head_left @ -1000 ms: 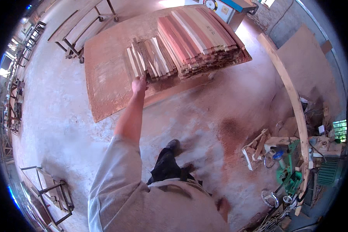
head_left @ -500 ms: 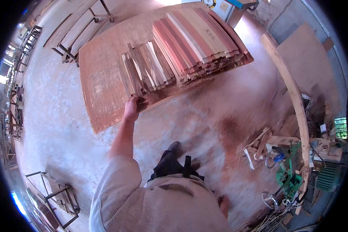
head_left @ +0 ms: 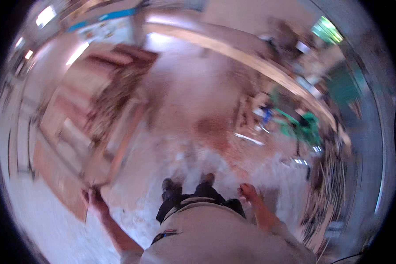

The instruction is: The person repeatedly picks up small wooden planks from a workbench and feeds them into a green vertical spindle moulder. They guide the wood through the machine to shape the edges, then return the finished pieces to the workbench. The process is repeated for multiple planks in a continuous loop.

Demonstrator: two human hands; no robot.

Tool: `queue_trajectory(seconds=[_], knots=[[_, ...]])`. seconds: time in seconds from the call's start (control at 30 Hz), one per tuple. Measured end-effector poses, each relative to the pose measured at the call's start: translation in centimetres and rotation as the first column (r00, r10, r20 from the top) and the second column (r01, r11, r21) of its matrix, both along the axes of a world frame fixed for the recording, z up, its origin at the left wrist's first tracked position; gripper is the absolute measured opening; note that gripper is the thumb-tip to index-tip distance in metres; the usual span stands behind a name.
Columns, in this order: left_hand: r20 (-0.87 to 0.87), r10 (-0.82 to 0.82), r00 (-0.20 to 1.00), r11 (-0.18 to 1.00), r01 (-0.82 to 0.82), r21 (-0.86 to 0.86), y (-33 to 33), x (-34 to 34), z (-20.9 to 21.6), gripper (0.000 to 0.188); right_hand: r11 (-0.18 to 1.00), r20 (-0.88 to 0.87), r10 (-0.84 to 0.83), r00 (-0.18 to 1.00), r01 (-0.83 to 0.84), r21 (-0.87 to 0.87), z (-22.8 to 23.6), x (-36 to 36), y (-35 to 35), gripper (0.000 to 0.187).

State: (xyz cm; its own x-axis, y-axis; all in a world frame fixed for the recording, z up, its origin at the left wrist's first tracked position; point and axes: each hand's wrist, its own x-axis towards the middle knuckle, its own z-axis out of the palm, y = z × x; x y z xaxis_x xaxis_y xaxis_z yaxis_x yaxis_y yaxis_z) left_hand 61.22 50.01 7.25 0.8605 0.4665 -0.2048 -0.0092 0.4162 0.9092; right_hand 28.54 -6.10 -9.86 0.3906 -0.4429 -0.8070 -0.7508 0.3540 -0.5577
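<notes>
Motion blurs much of the view. At the left, my left hand (head_left: 96,203) is at the near corner of a broad board (head_left: 57,182), its fingers closed on the end of a pale wooden strip (head_left: 59,154) that runs away to the far left. Beyond it, a stack of reddish and pale wooden strips (head_left: 81,92) lies on the same board, its ends smeared. My right hand (head_left: 248,192) hangs to the right of my body, apart from everything, with curled fingers and nothing visible in them.
A long curved wooden plank (head_left: 233,53) arches across the far right. Below it stands a green machine (head_left: 301,125) among wood pieces. Thin sticks (head_left: 328,191) are heaped at the right. A blue-topped machine (head_left: 108,26) stands far left. Reddish dust (head_left: 213,130) covers part of the floor.
My view has swung to the right, so the board and stack now appear at the left. My right hand shows more fully. My left hand stays near the strip ends.
</notes>
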Motion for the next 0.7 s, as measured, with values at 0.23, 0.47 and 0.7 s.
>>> queue_trajectory(seconds=[0.23, 0.47, 0.7], knots=[[0.224, -0.647, 0.729, 0.743, 0.669, -0.03, -17.9, 2.6, 2.0, 0.043, 0.919, 0.054, -0.393, 0.918, 0.394, -0.013, 4.4, -3.3, -8.2, 0.025], [0.058, -0.869, 0.491, 0.493, 0.854, 0.166, -37.6, 5.8, -4.0, 0.026, 0.742, 0.019, -0.669, 0.743, 0.667, 0.067, 1.6, -15.0, -9.8, 0.02], [0.142, -0.969, 0.204, 0.19, 0.976, -0.103, -58.3, 6.7, 0.8, 0.034, 0.497, -0.028, -0.865, 0.501, 0.863, 0.09, -1.1, -19.8, -5.0, 0.017]])
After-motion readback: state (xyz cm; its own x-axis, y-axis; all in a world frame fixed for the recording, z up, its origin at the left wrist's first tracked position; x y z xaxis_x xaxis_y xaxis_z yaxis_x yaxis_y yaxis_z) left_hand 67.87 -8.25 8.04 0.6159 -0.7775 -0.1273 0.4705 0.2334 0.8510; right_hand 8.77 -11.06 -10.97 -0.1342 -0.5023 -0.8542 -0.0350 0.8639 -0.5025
